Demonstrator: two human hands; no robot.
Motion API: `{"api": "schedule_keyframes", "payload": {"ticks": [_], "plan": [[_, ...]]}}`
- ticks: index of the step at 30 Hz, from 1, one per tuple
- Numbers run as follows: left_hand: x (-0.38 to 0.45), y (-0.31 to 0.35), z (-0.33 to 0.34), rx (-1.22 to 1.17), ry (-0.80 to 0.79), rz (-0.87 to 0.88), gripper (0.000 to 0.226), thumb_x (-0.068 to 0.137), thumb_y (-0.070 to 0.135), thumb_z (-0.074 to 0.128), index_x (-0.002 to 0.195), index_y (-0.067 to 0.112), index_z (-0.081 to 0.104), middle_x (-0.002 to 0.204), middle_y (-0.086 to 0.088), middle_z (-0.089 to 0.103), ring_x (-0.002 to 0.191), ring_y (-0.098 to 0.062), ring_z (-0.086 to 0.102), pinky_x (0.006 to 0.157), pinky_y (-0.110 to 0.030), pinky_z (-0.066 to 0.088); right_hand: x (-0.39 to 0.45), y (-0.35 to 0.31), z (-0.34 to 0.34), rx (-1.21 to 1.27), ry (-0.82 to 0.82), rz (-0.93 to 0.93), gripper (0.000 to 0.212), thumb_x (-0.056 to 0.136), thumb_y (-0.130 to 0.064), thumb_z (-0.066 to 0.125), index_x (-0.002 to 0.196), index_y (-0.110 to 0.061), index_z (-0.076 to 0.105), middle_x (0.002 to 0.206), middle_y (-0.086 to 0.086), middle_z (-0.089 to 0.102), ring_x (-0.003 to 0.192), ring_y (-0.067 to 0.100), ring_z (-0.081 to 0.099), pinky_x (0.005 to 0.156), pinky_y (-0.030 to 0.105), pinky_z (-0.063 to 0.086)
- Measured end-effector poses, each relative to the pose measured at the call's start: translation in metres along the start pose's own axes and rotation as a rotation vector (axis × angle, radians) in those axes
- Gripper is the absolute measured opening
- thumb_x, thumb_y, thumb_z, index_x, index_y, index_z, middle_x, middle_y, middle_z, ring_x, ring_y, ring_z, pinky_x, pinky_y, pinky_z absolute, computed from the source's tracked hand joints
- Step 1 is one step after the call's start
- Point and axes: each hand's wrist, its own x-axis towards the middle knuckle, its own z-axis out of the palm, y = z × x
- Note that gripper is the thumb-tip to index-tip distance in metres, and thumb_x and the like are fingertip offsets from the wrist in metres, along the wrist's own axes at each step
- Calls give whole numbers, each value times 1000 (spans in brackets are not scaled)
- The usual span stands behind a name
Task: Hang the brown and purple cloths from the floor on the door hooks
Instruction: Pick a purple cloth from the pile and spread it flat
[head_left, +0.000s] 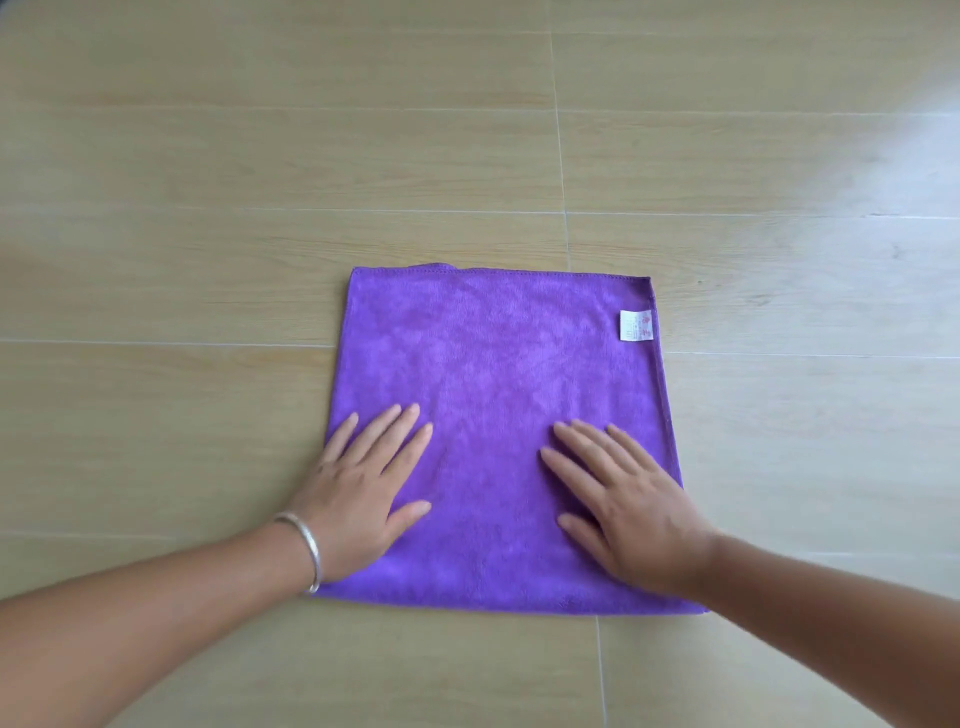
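Purple cloth (498, 395) lies spread flat on the floor (208, 208), roughly square, stitched hem along its far edge. Small white label (635, 326) sits near the far right corner, touching the right hem. Left hand (363, 493) rests palm down on the near left part of the cloth, fingers extended and spread, grasping nothing. Right hand (628, 514) likewise flat on the near right part, fingers splayed, nothing gripped. Silver bangle (306, 551) circles the left wrist. Floor is pale wood-look tile with thin light seams.
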Motion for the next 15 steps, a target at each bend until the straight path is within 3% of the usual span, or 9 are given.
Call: {"api": "schedule_keyframes", "payload": {"ticks": [3, 8, 11, 15], "plan": [[-32, 6, 5, 69, 7, 169, 81, 85, 64, 38, 144, 8, 43, 153, -11, 33, 141, -28, 32, 109, -51, 23, -38, -4, 11, 3, -34, -150, 68, 92, -55, 46, 147, -16, 38, 157, 6, 27, 146, 22, 23, 115, 48, 23], [-61, 14, 16, 110, 15, 315, 95, 81, 77, 40, 145, 6, 39, 154, -12, 33, 141, -28, 33, 106, -55, 25, -64, 3, 6, -92, -135, -254, 89, 84, -73, 42, 148, -12, 35, 158, 9, 25, 147, 25, 20, 113, 47, 21], [-61, 13, 18, 150, 42, 315, 84, 83, 65, 41, 144, 7, 37, 151, -12, 37, 138, -30, 38, 106, -53, 26, -72, 10, 3, -135, -137, -243, 87, 85, -71, 44, 149, -12, 35, 157, 10, 27, 145, 26, 23, 112, 46, 22], [-56, 11, 18, 170, 64, 325, 73, 84, 54, 37, 140, 9, 47, 148, -12, 42, 134, -29, 43, 105, -52, 30, -72, 15, 2, -157, -84, -255, 74, 92, -63, 43, 146, -13, 39, 155, 9, 32, 142, 28, 30, 110, 45, 25]]}}
